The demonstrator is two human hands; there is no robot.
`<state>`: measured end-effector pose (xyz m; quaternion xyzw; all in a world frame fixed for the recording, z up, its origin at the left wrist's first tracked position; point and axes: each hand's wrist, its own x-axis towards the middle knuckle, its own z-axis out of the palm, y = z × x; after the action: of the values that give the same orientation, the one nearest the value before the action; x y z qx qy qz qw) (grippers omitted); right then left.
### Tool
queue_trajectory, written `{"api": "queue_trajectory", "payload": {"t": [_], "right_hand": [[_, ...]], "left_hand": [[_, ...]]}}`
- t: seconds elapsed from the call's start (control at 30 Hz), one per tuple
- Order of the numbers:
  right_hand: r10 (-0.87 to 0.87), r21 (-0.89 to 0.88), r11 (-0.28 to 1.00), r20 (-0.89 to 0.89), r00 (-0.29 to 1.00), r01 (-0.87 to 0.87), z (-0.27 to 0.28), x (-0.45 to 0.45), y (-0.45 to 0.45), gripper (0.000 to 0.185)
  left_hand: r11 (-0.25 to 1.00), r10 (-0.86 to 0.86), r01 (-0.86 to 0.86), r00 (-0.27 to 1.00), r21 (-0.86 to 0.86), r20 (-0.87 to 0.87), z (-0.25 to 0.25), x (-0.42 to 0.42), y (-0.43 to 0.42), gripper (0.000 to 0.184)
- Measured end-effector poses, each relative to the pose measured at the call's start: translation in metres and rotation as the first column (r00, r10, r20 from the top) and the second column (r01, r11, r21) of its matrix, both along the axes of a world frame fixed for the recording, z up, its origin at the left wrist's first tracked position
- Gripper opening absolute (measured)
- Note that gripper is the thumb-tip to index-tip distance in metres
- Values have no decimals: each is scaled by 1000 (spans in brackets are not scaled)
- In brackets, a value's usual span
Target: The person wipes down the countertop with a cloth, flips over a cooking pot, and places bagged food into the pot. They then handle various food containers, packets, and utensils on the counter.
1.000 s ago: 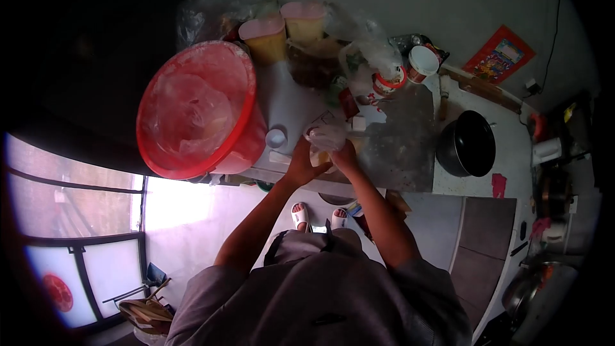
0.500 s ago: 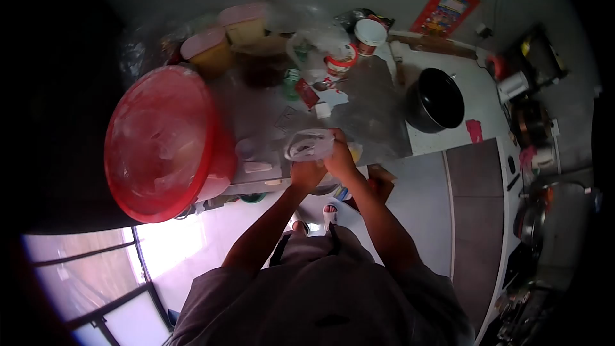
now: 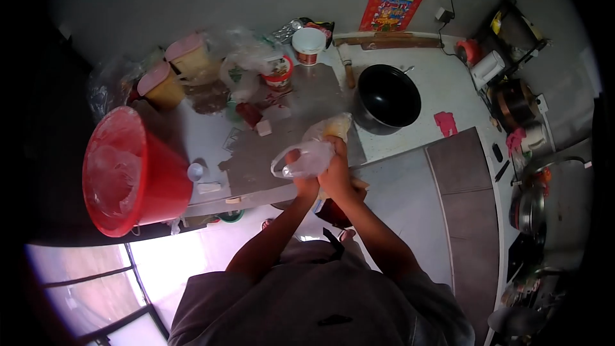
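A thin clear plastic bag hangs between my two hands, above the front part of the counter. Its looped handle sticks out to the left, and something yellowish shows through its far end. My left hand is closed on the near side of the bag, partly covered by the film. On the right side, my right hand grips the gathered plastic with bent fingers. A black pot stands just beyond my right hand. Left of the bag are a small white cup and a pale block.
A large red bucket with plastic film inside stands at the left. Lidded tubs, plastic bags and a white-lidded bucket line the back. A pink cloth lies right of the pot. Below the counter edge is an open cardboard box.
The view has swung to the right, so the counter items appear farther left. My hands have brought the bag nearer the black pot, and its yellowish end now shows more plainly.
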<state>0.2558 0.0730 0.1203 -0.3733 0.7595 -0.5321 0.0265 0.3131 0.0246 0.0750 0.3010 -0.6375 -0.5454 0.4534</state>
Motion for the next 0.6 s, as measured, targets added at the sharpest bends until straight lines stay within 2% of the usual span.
{"api": "queue_trajectory", "payload": {"t": [0.03,0.13,0.17,0.2,0.27,0.3,0.33,0.4,0.43,0.5,0.53,0.6], "right_hand": [[21,-63,998,-108,994,-28,11,-11,11,33],[70,-256,965,34,997,-58,24,-50,34,36],[64,-243,967,-48,997,-74,34,-68,43,36],[70,-265,961,-28,997,-75,39,-88,50,37],[86,-300,951,8,996,-80,43,-128,61,39],[64,-329,942,-34,997,-71,44,-149,66,36],[55,-315,946,-89,995,-80,48,-168,71,30],[34,-282,959,-9,999,-35,62,-202,81,24],[23,-305,952,15,1000,-18,62,-218,81,23],[-7,-341,940,64,998,29,51,-246,81,23],[-33,-298,952,123,992,68,43,-257,84,24],[-84,-220,966,232,969,136,34,-276,82,24]], "left_hand": [[1000,4,-4,999,-20,-37,12,-10,12,38],[998,55,-54,995,14,-82,12,-51,49,38],[998,58,-53,992,44,-113,6,-68,58,40],[996,53,-42,988,72,-146,12,-85,66,43],[980,100,-104,995,-169,-32,23,-120,75,43],[950,137,-125,990,-287,21,35,-137,75,44],[925,151,-133,988,-355,24,51,-151,76,45],[861,171,-134,985,-491,32,83,-179,78,49],[846,121,-106,993,-523,-6,92,-192,76,51],[857,-2,16,1000,-515,29,89,-213,67,48],[860,-65,81,997,-503,49,90,-219,66,46],[845,-61,105,993,-525,101,91,-232,65,42]]}}
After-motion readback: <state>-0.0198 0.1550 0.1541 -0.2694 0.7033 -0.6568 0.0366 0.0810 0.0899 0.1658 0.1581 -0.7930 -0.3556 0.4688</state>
